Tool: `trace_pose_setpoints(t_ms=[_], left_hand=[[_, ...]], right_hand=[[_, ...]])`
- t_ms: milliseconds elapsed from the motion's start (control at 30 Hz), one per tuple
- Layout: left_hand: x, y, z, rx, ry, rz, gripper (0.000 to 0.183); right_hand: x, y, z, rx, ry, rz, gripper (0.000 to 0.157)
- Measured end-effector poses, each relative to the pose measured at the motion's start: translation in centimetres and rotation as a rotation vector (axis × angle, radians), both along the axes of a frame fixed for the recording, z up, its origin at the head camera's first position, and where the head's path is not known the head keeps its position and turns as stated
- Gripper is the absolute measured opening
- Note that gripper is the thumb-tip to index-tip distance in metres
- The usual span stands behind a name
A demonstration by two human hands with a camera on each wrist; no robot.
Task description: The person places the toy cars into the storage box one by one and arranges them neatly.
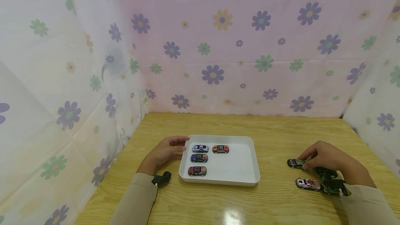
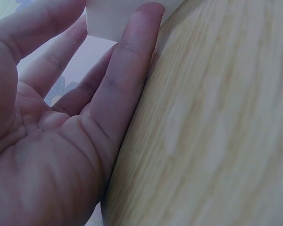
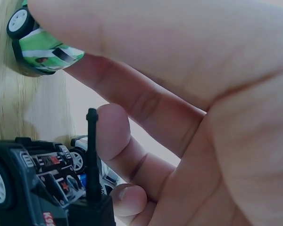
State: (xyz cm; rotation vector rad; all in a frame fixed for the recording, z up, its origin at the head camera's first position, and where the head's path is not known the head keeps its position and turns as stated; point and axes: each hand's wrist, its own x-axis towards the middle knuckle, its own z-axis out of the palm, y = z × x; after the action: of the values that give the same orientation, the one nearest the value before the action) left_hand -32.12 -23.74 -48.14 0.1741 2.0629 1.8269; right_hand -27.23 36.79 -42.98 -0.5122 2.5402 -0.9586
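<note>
R hand (image 1: 328, 156) pinches dark green toy car (image 1: 293, 163), thumb + finger.
Car's ~3 o'clock of white tray (image 1: 237, 166); L hand (image 1: 164, 152), fingers loosely apart, touches its rim @ ~10 o'clock.

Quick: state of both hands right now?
Left hand: open, at the left edge of the white tray.
Right hand: pinching a green-and-black toy car.
</note>
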Motion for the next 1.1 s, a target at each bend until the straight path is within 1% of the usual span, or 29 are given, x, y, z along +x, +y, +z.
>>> trace_pose_setpoints(t_ms=[167,433,667,800,933,1100], left_hand=[[-0.06,-0.08,0.01,0.002,0.002,-0.004,0.047],[-0.03,-0.04,0.03,0.022,-0.002,-0.001,0.047],[-0.04,-0.03,0.12,0.031,-0.008,0.004,0.048],[-0.13,-0.05,0.07,0.04,-0.008,-0.003,0.049],[-0.11,-0.16,-0.1,0.039,-0.007,-0.018,0.049],[0.0,-0.21,-0.21,0.036,-0.011,-0.024,0.049]], right_hand=[[-0.02,-0.18,-0.05,-0.011,-0.009,-0.008,0.028],[-0.28,-0.42,-0.15,-0.044,0.013,0.051,0.027],[-0.38,-0.52,0.01,-0.037,0.017,0.046,0.027],[-0.32,-0.55,0.12,-0.027,0.028,0.047,0.028],[-0.21,-0.61,0.22,-0.01,0.027,0.026,0.028],[-0.02,-0.8,0.38,-0.003,0.062,0.034,0.028]])
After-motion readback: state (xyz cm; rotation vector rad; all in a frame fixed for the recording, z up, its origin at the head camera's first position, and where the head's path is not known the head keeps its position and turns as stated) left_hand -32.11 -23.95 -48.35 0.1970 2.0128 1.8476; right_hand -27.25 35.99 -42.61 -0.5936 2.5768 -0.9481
